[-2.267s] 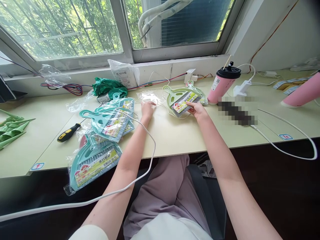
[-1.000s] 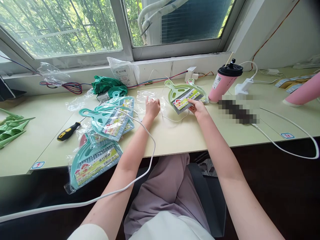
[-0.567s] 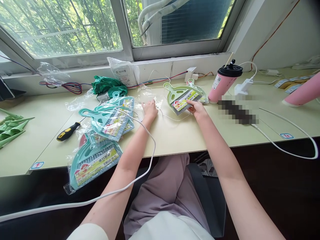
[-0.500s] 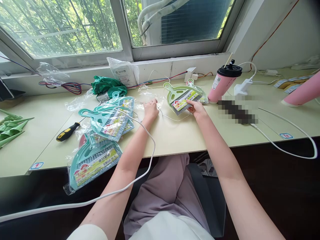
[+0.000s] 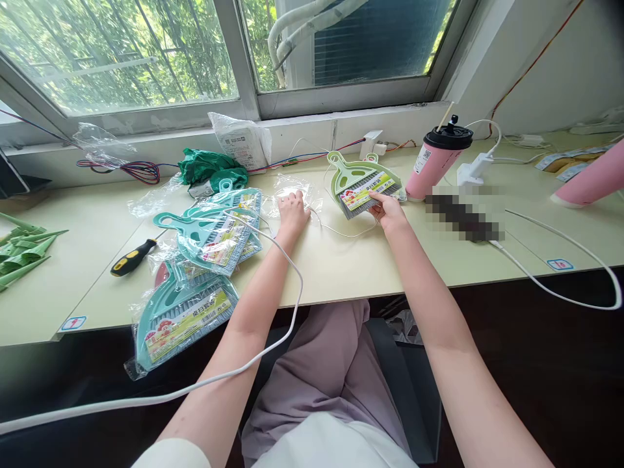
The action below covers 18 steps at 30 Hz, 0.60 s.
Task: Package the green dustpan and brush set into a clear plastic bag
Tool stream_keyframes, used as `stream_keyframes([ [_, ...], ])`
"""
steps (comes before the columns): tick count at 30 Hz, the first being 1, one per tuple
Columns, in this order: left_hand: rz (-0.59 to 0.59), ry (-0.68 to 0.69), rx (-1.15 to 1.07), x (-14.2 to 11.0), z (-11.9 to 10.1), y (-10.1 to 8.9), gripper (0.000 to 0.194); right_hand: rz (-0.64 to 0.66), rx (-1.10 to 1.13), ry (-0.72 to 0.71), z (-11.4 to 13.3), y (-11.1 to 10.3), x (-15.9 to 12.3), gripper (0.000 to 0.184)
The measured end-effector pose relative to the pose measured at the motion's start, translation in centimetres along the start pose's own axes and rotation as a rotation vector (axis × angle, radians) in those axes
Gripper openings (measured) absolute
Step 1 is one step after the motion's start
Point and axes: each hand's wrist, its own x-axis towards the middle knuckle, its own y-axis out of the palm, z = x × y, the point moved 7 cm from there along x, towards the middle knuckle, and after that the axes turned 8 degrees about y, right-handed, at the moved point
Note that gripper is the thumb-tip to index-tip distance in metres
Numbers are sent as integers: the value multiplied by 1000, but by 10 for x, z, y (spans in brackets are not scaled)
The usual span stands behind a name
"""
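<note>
My right hand point(image 5: 389, 209) grips the lower edge of a light green dustpan-and-brush set point(image 5: 363, 182) with a yellow label, lifted and tilted off the cream desk point(image 5: 341, 260). My left hand point(image 5: 292, 209) is closed on the edge of a clear plastic bag point(image 5: 292, 188) lying on the desk just left of the set. A thin white wire point(image 5: 341, 229) loops on the desk between my hands. A pile of teal dustpan sets in clear bags point(image 5: 214, 237) lies to the left of my left arm.
A pink cup with black lid point(image 5: 437, 162) stands right of the green set. A screwdriver with yellow and black handle point(image 5: 131, 259) lies at left. One bagged teal set point(image 5: 182, 322) overhangs the desk's front edge. A white cable point(image 5: 560, 273) trails at right; another crosses my left arm.
My right hand has raised and shifted the green set slightly right and farther back. My left hand has curled onto the clear bag and stayed at nearly the same spot.
</note>
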Motion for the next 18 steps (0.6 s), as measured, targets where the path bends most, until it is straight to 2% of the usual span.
stream_keyframes([
  [3,61,-41,44,1,7,6,36,5,-13,2,-1,1,-2,10],
  [6,37,-43,88,2,8,0,37,12,-15,2,-2,3,-4,11],
  [13,-315,-90,-74,-4,14,-45,37,71,54,-77,7,11,-7,13],
  [15,-320,-105,-104,-5,15,-46,38,133,56,-117,11,16,-10,17],
  [18,-246,-99,-107,-3,14,-38,33,202,17,-137,12,23,-16,25],
])
